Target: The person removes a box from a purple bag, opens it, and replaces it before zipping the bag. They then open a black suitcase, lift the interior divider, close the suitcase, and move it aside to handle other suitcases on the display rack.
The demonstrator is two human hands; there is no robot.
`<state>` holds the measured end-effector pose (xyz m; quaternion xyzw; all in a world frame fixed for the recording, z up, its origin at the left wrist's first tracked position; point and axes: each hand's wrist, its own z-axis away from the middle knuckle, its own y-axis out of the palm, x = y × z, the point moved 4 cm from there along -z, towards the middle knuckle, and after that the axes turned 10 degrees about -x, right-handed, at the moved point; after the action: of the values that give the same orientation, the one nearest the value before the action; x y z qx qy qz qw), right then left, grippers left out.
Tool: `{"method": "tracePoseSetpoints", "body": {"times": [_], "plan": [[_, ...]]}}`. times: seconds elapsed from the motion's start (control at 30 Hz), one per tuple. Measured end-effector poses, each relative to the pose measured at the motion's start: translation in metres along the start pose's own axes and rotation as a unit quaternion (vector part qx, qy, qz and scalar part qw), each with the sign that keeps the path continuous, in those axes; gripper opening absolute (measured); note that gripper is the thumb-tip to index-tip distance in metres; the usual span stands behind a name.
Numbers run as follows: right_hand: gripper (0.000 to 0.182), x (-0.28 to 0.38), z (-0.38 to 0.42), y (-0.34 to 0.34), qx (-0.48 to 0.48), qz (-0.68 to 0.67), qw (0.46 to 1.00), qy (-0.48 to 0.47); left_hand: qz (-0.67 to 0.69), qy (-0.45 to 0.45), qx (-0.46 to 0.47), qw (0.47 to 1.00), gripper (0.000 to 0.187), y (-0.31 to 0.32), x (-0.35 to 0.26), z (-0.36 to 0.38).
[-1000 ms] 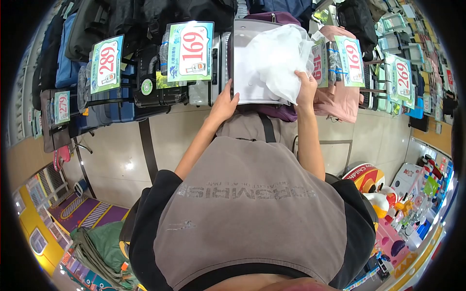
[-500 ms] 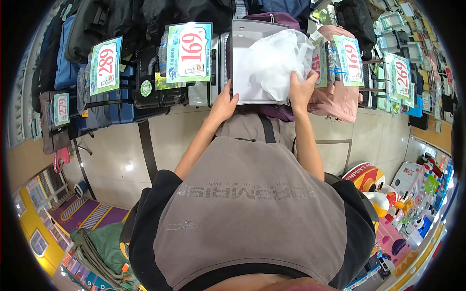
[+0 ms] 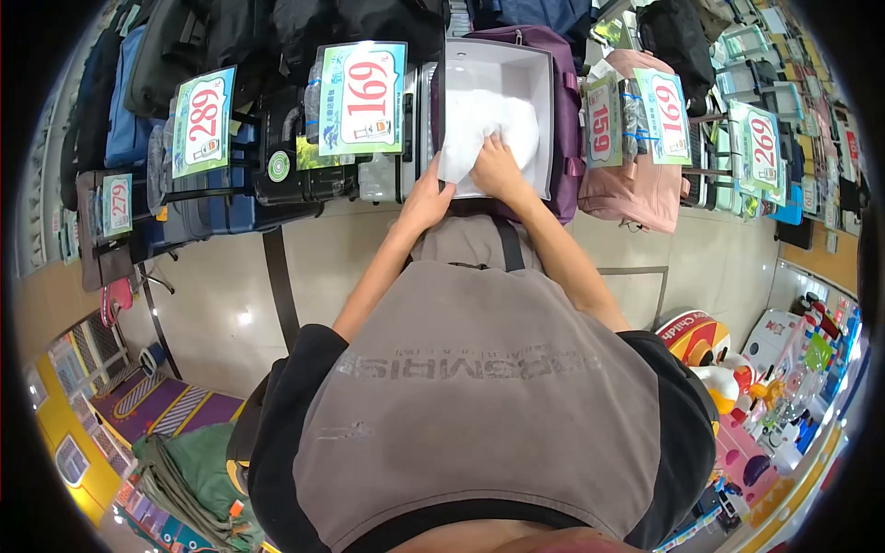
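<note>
White crumpled bundle (image 3: 518, 124) lies just ahead of the right hand (image 3: 498, 170), the nearer one, inside a pale open box (image 3: 502, 61), ahead and to the right of the left hand (image 3: 430, 195). It shows no clear long axis. The right hand's bent fingers touch its near side; whether they pinch it cannot be told. The left hand rests at the box's near left edge, its grip unclear. Price tags (image 3: 367, 97) ahead-left of the hands read 289 and 169; rightward, 159, 169, 269.
</note>
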<state>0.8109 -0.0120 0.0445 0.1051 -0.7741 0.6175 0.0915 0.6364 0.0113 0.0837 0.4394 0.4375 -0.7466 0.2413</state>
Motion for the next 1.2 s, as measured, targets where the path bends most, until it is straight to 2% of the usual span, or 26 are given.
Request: {"method": "tracePoseSetpoints", "body": {"times": [0.07, 0.17, 0.2, 0.3, 0.4, 0.53, 0.7, 1.2], "plan": [[0.045, -0.005, 0.002, 0.003, 0.000, -0.037, 0.999, -0.004, 0.010, 0.021, -0.024, 0.999, 0.072, 0.003, 0.009, 0.000], [0.052, -0.016, 0.002, 0.007, 0.031, -0.099, 0.995, 0.005, -0.124, 0.177, -0.140, 0.966, 0.079, -0.023, -0.060, 0.008], [0.055, -0.017, 0.003, 0.009, 0.048, -0.121, 0.991, 0.008, -0.129, 0.177, -0.117, 0.969, 0.081, -0.019, -0.061, 0.006], [0.055, -0.013, 0.005, 0.005, -0.002, -0.082, 0.995, -0.062, -0.155, 0.172, -0.053, 0.971, 0.081, -0.002, -0.053, -0.004], [0.057, -0.023, 0.008, 0.021, 0.046, -0.112, 0.993, -0.012, -0.155, 0.117, -0.013, 0.981, 0.078, 0.009, -0.031, -0.005], [0.063, -0.027, 0.013, 0.033, 0.049, -0.122, 0.991, 0.004, -0.153, 0.081, 0.027, 0.985, 0.076, 0.005, -0.015, -0.007], [0.068, -0.028, 0.011, 0.038, 0.091, -0.134, 0.986, 0.026, -0.158, 0.091, 0.017, 0.983, 0.076, 0.005, -0.010, -0.008], [0.067, -0.027, 0.011, 0.039, 0.074, -0.134, 0.988, 0.029, -0.135, 0.066, 0.027, 0.988, 0.073, 0.001, -0.014, -0.007]]}}
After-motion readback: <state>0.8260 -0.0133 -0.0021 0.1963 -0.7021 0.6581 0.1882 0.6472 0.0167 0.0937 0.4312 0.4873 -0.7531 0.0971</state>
